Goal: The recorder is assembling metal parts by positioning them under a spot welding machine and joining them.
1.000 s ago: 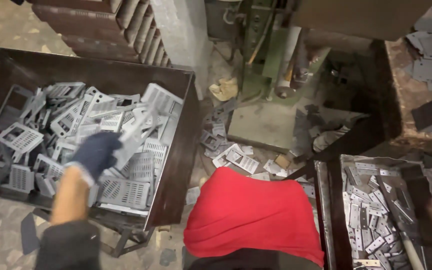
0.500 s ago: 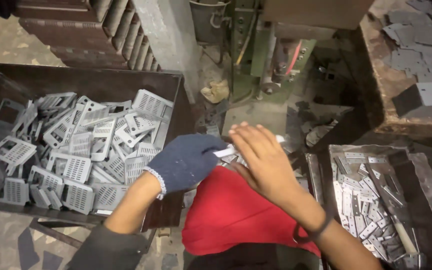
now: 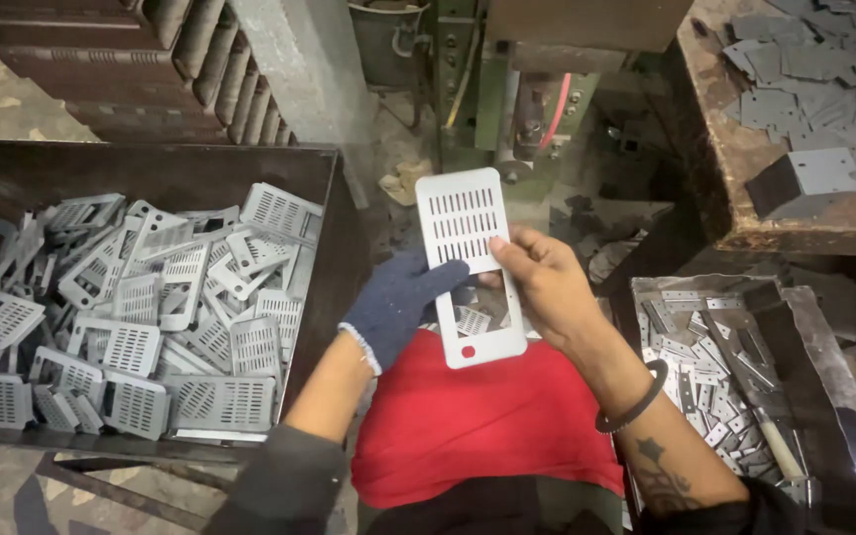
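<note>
Fig.: Red cloth (image 3: 492, 416) over lap, nearest. Above it, slotted metal plate (image 3: 470, 263) held upright betw. both hands: left hand (image 3: 398, 302), in a blue knit glove, closed on plate's left edge; bare right hand (image 3: 547, 282) pinching its right edge. For a clean check, keep thumbs off slots & hold plate flat to view. Left: bin (image 3: 329, 198) of like plates; right: tray (image 3: 646, 287) w/ small parts. Far: green press (image 3: 487, 89).

No packages, labels, signs or screens in view.
</note>
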